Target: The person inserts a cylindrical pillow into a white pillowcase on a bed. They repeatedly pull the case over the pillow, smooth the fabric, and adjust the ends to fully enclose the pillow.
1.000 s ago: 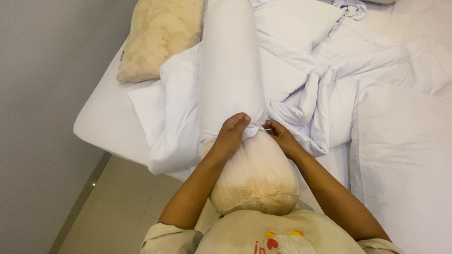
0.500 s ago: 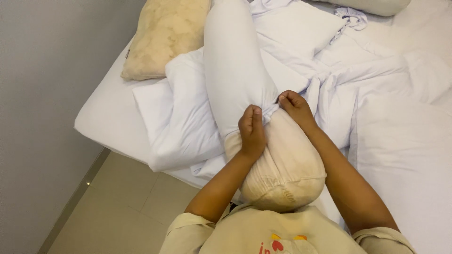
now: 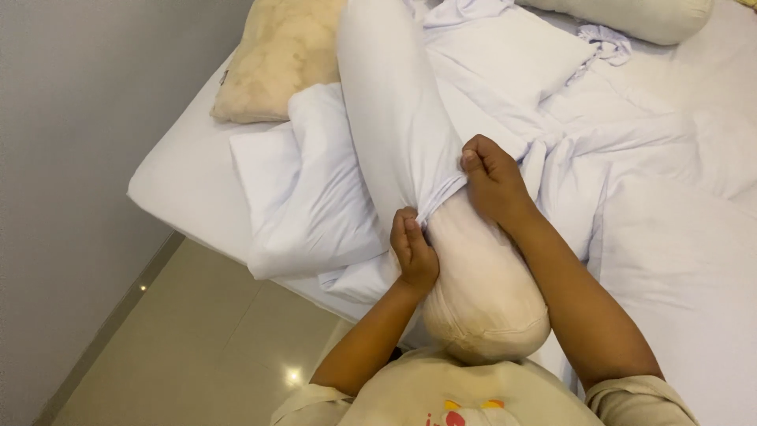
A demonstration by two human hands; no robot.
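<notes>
left hand | grips white cover | bolster end half-hidden

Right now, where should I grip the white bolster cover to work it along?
Pinch the bunched open hem of the white cover, one hand on each side, as the left hand and right hand do. The edge wrinkles there around the cream bolster.
</notes>
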